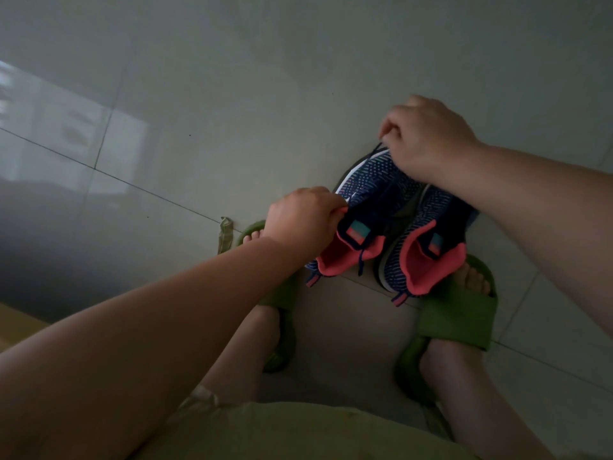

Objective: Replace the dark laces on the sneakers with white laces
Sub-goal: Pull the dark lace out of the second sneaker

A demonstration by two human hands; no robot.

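Observation:
Two navy knit sneakers with coral-pink linings stand side by side on the tiled floor, the left sneaker (365,197) and the right sneaker (434,234). My left hand (302,217) grips the left sneaker at its side near the collar. My right hand (428,134) is curled over that sneaker's toe end and pinches a dark lace (378,148) there. A loose dark lace end (361,260) hangs over the pink lining. No white laces are in view.
My feet in green slides (457,313) stand on either side of the sneakers. A small olive strip (224,234) lies on the floor by the left foot. Pale glossy floor tiles (232,94) stretch ahead; a wooden edge (13,323) shows at far left.

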